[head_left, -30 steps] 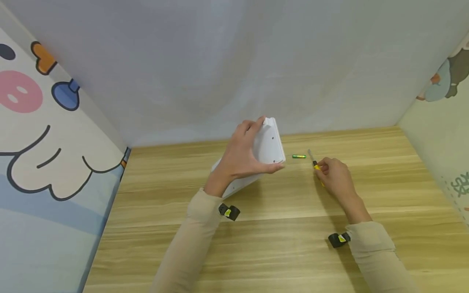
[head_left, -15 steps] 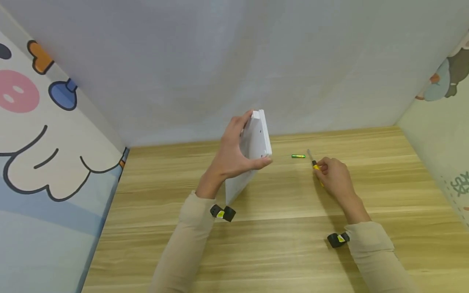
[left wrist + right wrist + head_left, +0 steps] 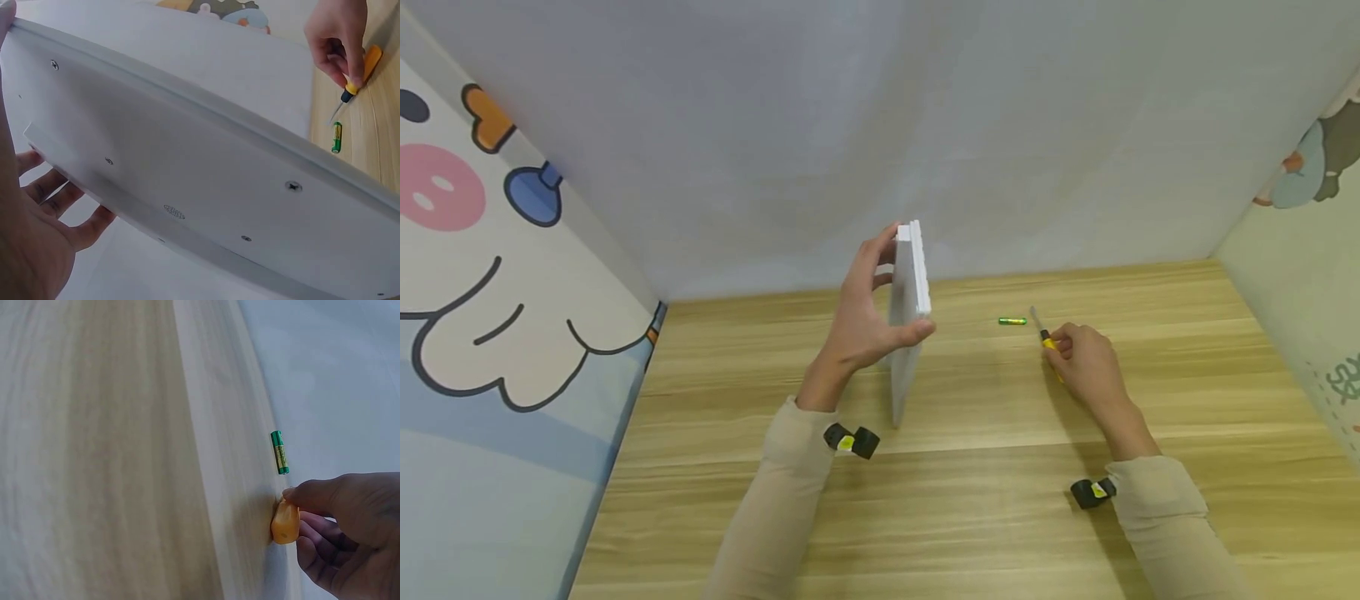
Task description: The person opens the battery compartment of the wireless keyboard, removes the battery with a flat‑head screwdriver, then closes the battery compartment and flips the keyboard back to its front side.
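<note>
My left hand (image 3: 859, 323) grips a white keyboard (image 3: 905, 371) by one end and holds it on edge above the table, thumb on the near side and fingers at the far side. In the left wrist view the keyboard's underside (image 3: 187, 144) shows several cross-head screws and a raised ridge; the keys face away. My right hand (image 3: 1088, 367) pinches a yellow-handled screwdriver (image 3: 1047, 339) between thumb and fingers, low over the table, its metal tip pointing away from me. A green battery (image 3: 1012, 321) lies on the table just left of that tip.
The wood-grain table (image 3: 970, 500) runs back to a pale grey wall (image 3: 1000, 150). Cartoon-printed panels flank it, a left panel (image 3: 497, 275) and a right panel (image 3: 1300, 283). Black wrist cameras (image 3: 852, 442) sit at both cuffs.
My left hand has moved left and turned the keyboard from a slanted pose to nearly edge-on. The right hand, screwdriver and battery have stayed in place.
</note>
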A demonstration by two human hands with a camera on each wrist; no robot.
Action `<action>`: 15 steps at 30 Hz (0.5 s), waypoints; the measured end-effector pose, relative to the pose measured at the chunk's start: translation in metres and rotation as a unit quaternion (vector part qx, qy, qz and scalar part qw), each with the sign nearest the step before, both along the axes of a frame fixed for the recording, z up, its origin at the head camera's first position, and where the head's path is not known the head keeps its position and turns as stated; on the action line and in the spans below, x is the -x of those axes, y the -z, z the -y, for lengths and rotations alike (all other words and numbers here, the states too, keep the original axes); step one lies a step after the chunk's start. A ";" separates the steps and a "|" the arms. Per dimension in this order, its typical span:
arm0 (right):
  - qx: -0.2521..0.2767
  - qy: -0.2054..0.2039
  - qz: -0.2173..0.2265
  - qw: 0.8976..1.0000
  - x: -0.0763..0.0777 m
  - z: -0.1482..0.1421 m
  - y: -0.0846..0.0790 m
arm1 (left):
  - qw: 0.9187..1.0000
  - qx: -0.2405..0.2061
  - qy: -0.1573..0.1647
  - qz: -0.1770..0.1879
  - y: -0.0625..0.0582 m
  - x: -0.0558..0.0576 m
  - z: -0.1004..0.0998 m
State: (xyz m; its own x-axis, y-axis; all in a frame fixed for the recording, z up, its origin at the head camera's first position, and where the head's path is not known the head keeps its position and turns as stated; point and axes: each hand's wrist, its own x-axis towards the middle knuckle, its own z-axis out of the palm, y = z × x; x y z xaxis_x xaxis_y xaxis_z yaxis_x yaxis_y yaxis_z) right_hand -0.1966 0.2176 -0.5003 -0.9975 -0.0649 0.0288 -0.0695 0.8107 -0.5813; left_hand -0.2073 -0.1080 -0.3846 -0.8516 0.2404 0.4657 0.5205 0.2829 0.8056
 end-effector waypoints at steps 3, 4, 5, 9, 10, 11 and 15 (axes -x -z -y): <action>0.000 -0.001 0.002 1.000 0.000 0.000 -0.001 | 1.000 -0.024 0.008 0.002 0.002 0.000 0.001; 0.000 -0.001 0.002 1.000 0.000 0.001 -0.001 | 0.999 -0.033 0.011 0.005 0.003 -0.001 0.002; 0.001 -0.001 0.002 1.000 0.000 0.001 -0.001 | 0.999 -0.042 0.013 0.008 0.003 -0.001 0.002; 0.002 -0.001 -0.002 1.000 0.001 0.001 0.000 | 0.997 -0.075 0.020 0.025 0.004 -0.003 0.002; 0.003 -0.001 -0.003 1.000 0.001 0.001 0.000 | 0.996 -0.081 0.021 0.027 0.005 -0.004 0.002; 0.003 -0.001 -0.003 1.000 0.001 0.000 0.001 | 0.996 -0.086 0.021 0.029 0.005 -0.004 0.002; 0.002 0.003 0.003 1.000 0.001 -0.001 0.001 | 0.994 -0.104 0.025 0.026 0.008 -0.006 0.002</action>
State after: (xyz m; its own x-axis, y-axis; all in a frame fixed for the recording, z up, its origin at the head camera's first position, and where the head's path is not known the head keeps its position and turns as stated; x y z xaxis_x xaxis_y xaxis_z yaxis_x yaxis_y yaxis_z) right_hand -0.1973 0.2191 -0.5014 -0.9980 -0.0593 0.0225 -0.0613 0.8082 -0.5857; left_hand -0.2012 -0.1102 -0.3928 -0.8649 0.1864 0.4660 0.4865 0.0831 0.8697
